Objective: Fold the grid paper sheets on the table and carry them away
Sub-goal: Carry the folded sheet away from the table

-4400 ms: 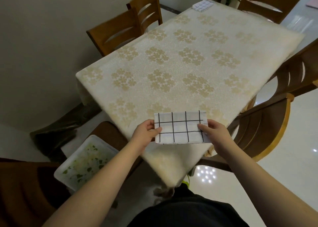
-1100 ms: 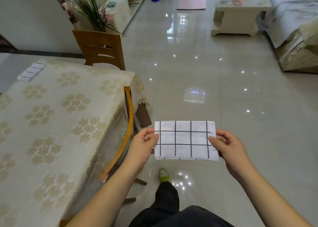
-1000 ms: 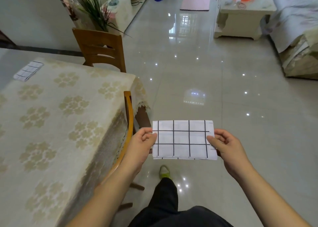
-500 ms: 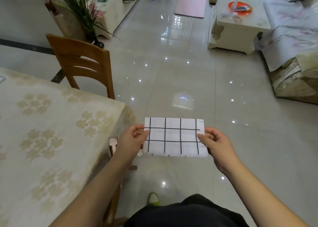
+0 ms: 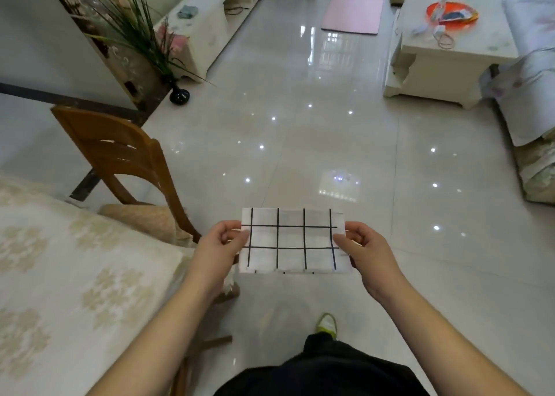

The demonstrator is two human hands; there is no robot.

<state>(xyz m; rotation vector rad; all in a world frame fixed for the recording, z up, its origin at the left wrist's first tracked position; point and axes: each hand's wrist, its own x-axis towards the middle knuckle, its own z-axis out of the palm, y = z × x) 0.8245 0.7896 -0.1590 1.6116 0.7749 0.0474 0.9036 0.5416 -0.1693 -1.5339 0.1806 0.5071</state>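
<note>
Glossy floor (image 5: 330, 143) lies ahead: left hand (image 5: 217, 250) and right hand (image 5: 365, 250) pinch the folded grid paper (image 5: 292, 242); keep it level and taut while carrying.

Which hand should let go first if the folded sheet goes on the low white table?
Probably the left hand: the low white table lies ahead to the right, so the right hand can carry the folded sheet there.
</note>
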